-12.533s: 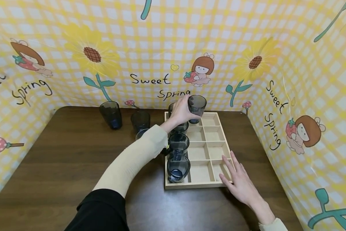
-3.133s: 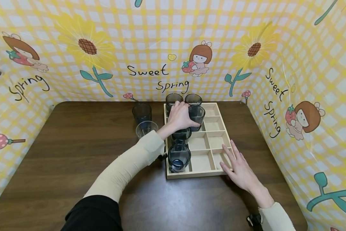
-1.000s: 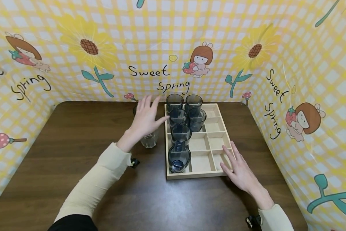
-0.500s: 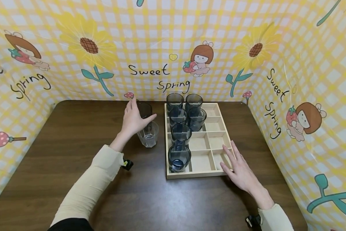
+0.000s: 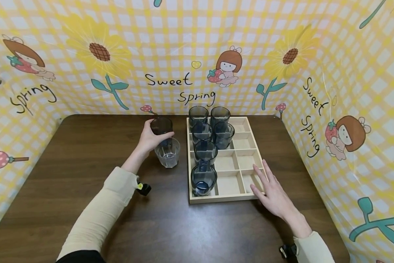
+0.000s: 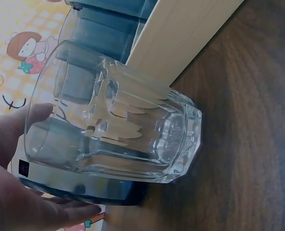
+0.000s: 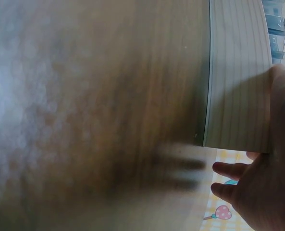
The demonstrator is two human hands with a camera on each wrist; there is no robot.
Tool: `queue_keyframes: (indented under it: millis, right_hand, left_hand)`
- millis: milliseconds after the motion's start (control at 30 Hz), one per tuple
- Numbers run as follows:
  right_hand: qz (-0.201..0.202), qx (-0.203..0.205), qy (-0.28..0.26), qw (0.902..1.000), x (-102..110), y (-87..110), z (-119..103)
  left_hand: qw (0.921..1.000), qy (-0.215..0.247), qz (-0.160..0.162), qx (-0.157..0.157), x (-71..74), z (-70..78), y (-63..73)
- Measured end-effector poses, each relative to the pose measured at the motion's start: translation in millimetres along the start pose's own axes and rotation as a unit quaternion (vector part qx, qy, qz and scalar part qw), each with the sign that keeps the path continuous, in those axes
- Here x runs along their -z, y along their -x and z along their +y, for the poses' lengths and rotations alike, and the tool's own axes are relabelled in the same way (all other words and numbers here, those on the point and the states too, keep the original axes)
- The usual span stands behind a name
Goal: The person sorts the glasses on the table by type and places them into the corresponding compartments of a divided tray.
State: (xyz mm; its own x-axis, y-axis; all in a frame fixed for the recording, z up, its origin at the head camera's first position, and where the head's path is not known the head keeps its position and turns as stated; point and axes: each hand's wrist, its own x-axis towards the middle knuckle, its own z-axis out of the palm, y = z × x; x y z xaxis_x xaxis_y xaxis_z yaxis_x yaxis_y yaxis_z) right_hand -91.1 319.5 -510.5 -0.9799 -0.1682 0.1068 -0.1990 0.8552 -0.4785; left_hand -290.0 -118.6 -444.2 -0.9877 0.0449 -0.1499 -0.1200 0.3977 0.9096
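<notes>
My left hand (image 5: 147, 139) grips a dark tinted glass (image 5: 162, 125), thumb on the near side and fingers round the far side. The glass stands upright on the table, left of a wooden tray (image 5: 226, 199). Right in front of it stands a clear glass (image 5: 169, 155), which partly covers the dark glass (image 6: 80, 185) in the left wrist view. Several dark blue glasses (image 5: 204, 180) stand in the tray's left column and the back two compartments of its middle column. My right hand (image 5: 277, 199) rests on the tray's front right corner, fingers spread.
A brown wooden table (image 5: 85, 164) carries everything. Behind it and along the sides hangs a yellow checked cloth (image 5: 170, 44) with printed flowers and figures. Tray compartments (image 5: 247, 159) in the right column and the front of the middle column hold no glasses.
Earlier, my left hand put dark glasses into the tray's middle column, including one from the far left. Since then it has moved left and taken hold of another dark glass. The right hand stays put.
</notes>
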Motion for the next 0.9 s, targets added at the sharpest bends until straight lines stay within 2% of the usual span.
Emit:
queue_keyframes:
  millis: [200, 333, 667, 900]
  right_hand:
    - [-0.002, -0.001, 0.000, 1.0000, 0, 0.2, 0]
    - [-0.002, -0.002, 0.001, 1.0000, -1, 0.8, 1]
    - [-0.003, -0.005, 0.006, 1.0000, -2, -0.8, 2]
    - [-0.002, -0.004, -0.002, 1.0000, -1, -0.6, 2]
  left_hand:
    - [0.9994, 0.033, -0.008, -0.001, 1.9, -5.1, -0.9]
    - [0.9987, 0.050, 0.002, -0.009, 2.5, -9.5, -1.6]
    - [0.9924, 0.096, 0.077, -0.009, 3.8, -12.5, -0.9]
    - [0.9766, 0.149, 0.142, -0.062, 4.5, -4.1, -2.1]
